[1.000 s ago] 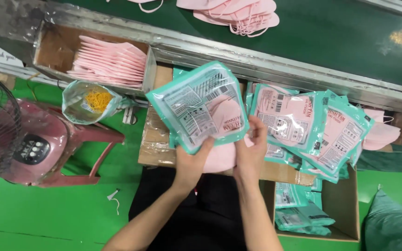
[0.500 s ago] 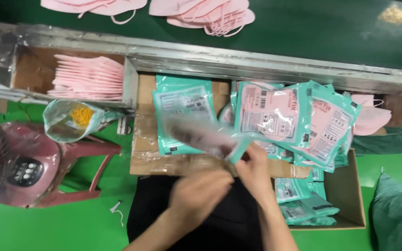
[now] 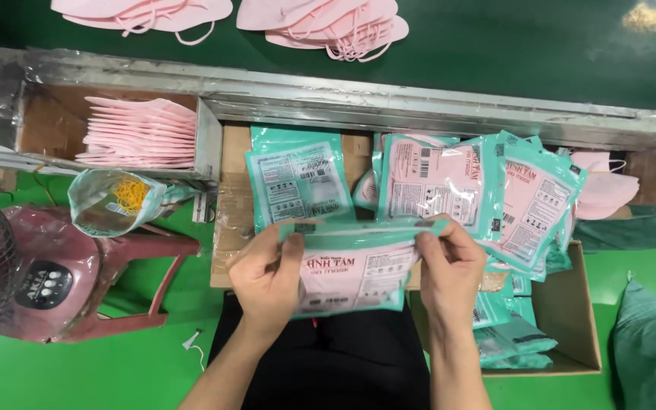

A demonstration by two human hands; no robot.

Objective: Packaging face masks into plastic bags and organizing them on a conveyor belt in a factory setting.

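A cardboard sheet [image 3: 231, 228] serves as the work surface; on it lies one teal packet [image 3: 298, 182], and to its right a pile of packets [image 3: 487, 190]; above, the green belt [image 3: 495, 45] carries pink masks [image 3: 320, 23]

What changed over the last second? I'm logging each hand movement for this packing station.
The teal pouch, earlier held up facing the camera, has been turned and lowered; left hand and right hand now pinch its top edge at either end. The pink mask stack and pouch pile stayed put.
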